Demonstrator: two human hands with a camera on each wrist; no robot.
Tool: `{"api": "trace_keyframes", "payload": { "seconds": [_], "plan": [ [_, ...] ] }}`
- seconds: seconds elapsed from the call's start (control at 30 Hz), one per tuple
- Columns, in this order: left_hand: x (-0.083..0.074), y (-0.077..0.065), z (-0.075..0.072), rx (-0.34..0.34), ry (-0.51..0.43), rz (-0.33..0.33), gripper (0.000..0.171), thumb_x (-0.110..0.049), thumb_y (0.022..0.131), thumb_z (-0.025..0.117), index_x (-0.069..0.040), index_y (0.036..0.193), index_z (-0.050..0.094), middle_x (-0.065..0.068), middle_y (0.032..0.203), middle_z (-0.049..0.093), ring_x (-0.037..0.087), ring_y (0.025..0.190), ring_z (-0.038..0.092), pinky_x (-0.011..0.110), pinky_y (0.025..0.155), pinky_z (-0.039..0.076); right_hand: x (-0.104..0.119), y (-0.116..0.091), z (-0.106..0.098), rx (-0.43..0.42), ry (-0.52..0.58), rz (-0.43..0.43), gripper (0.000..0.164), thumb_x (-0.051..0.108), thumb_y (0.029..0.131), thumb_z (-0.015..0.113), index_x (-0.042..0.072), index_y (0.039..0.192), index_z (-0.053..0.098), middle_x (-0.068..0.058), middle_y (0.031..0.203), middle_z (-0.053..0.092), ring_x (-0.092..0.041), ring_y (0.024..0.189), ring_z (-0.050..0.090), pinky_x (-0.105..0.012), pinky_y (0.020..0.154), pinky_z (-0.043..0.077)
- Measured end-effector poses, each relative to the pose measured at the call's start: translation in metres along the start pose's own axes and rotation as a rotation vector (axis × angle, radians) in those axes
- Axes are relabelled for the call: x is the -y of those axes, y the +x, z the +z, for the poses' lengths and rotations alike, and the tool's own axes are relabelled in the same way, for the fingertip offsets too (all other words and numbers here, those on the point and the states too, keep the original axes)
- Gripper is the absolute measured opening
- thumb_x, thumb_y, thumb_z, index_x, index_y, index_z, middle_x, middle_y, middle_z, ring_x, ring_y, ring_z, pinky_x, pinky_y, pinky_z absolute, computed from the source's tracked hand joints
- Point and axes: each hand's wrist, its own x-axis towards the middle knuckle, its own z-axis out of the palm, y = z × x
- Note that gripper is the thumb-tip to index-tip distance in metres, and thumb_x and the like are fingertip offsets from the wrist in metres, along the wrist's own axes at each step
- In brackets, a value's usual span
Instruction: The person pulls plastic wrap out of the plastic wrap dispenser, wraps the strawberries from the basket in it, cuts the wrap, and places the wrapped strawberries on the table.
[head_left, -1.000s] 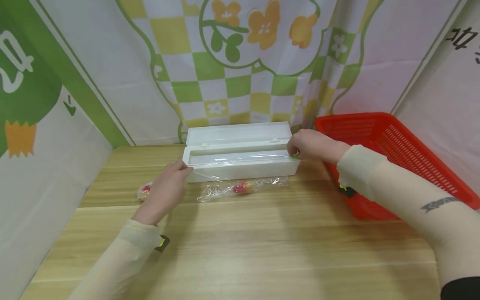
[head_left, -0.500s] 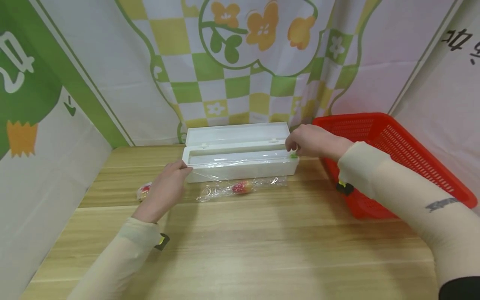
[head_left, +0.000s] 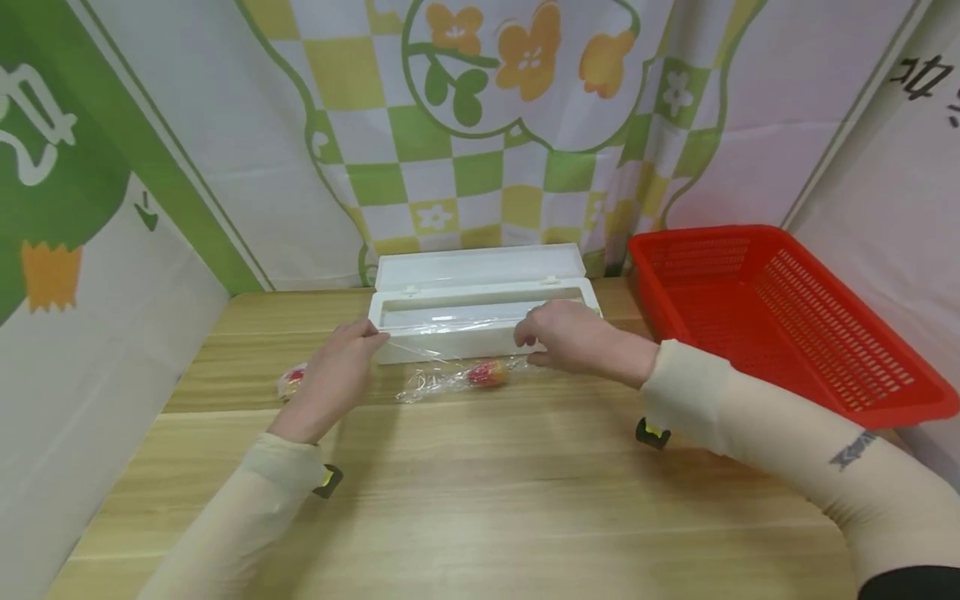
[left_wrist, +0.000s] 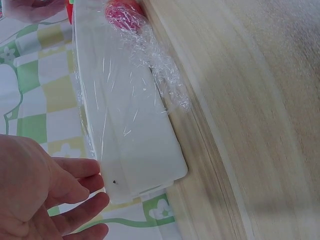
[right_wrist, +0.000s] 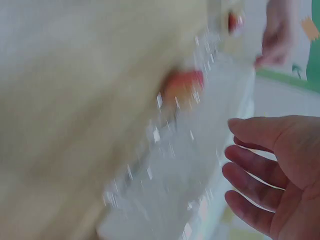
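Observation:
A white plastic-wrap dispenser box (head_left: 450, 343) stands at the back of the table with its lid (head_left: 480, 265) raised. Clear plastic wrap (left_wrist: 125, 100) stretches over its opening and down its front. At the box's left front corner my left hand (head_left: 333, 375) pinches the wrap between thumb and forefinger. My right hand (head_left: 570, 337) is over the box's front right part, fingers loosely bent and holding nothing. Below the box's front lies a small red-and-yellow fruit (head_left: 487, 373) under crinkled clear film. The box's right front part is hidden behind my right hand in the head view.
A red slotted basket (head_left: 750, 317) stands on the right. Left of my left hand is another small red-and-yellow piece (head_left: 291, 381) in film, partly covered by the hand. A patterned curtain (head_left: 420, 175) hangs right behind the box; cloth walls rise at both sides.
My right hand has left the green slider at the box's right end and moved left and toward me, over the box's front. My left hand has stayed at the left corner.

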Motion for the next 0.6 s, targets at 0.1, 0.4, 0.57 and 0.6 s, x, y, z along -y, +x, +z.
{"api": "trace_keyframes", "payload": {
  "seconds": [0.1, 0.4, 0.57, 0.6],
  "plan": [
    [0.000, 0.000, 0.001, -0.002, -0.005, -0.010, 0.059, 0.021, 0.074, 0.037, -0.001, 0.122, 0.064, 0.012, 0.106, 0.060, 0.031, 0.099, 0.054, 0.042, 0.081, 0.050, 0.013, 0.004, 0.017, -0.023, 0.059, 0.004, 0.017, 0.017, 0.080, 0.073, 0.013, 0.097, 0.072, -0.001, 0.096, 0.073, -0.016, 0.089, 0.066, -0.037, 0.079, 0.054],
    [0.000, 0.001, 0.004, -0.006, 0.005, -0.026, 0.057, 0.018, 0.078, 0.040, -0.004, 0.125, 0.063, 0.010, 0.110, 0.060, 0.030, 0.101, 0.055, 0.041, 0.074, 0.050, 0.021, 0.012, 0.050, -0.119, 0.136, 0.003, 0.017, 0.018, 0.081, 0.073, 0.015, 0.098, 0.073, 0.001, 0.095, 0.071, -0.013, 0.085, 0.064, -0.030, 0.077, 0.054],
    [0.000, 0.000, 0.003, -0.003, 0.011, -0.026, 0.055, 0.018, 0.077, 0.042, -0.003, 0.125, 0.063, 0.011, 0.111, 0.061, 0.031, 0.101, 0.055, 0.041, 0.075, 0.051, 0.022, 0.017, 0.059, -0.154, 0.145, -0.030, 0.023, 0.018, 0.078, 0.076, 0.013, 0.100, 0.072, 0.000, 0.093, 0.069, -0.015, 0.083, 0.062, -0.031, 0.076, 0.054],
    [0.000, 0.000, 0.002, -0.001, 0.010, -0.027, 0.055, 0.018, 0.077, 0.042, -0.002, 0.125, 0.063, 0.011, 0.111, 0.060, 0.031, 0.101, 0.055, 0.041, 0.074, 0.051, 0.022, 0.018, 0.061, -0.157, 0.143, -0.035, 0.023, 0.018, 0.078, 0.076, 0.013, 0.100, 0.072, 0.000, 0.093, 0.069, -0.015, 0.082, 0.062, -0.032, 0.076, 0.053]
  ]
}}
